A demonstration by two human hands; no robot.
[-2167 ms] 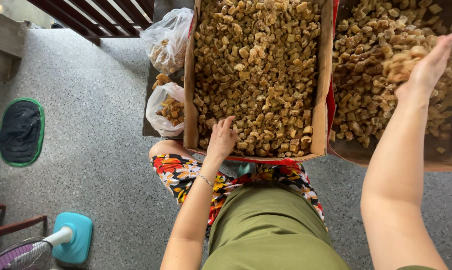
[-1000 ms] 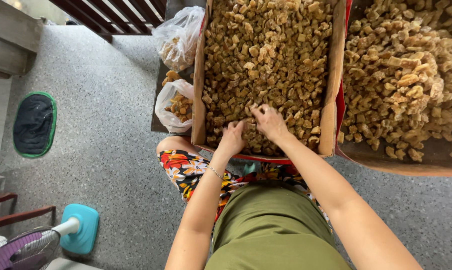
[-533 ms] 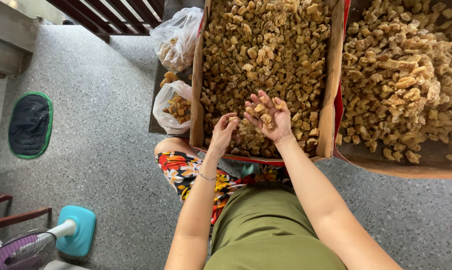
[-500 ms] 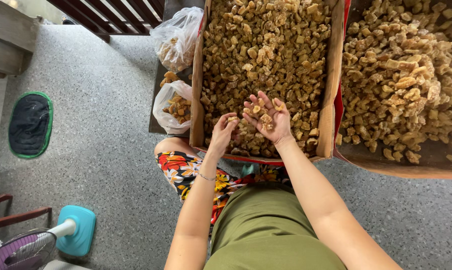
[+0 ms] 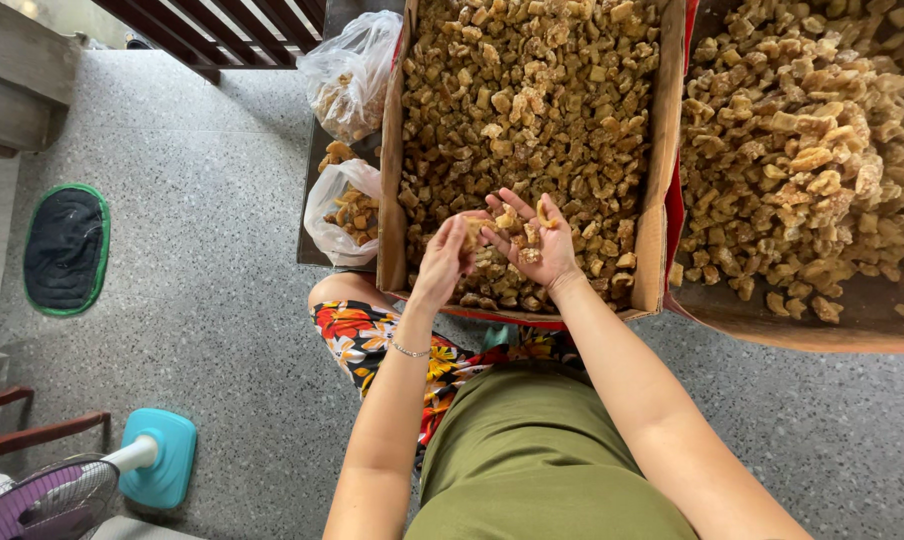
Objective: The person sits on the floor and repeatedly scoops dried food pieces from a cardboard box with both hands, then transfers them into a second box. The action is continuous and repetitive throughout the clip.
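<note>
Several brown chunks lie in the upturned right hand.

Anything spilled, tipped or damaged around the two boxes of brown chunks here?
Nothing stands out. Both cardboard boxes sit level, their chunks inside. The right hand cups a few pieces, the left hand beside it. No pieces show on the floor.

Dark oval mat (green-edged), teal-based fan, two plastic bags, speckled floor
</note>
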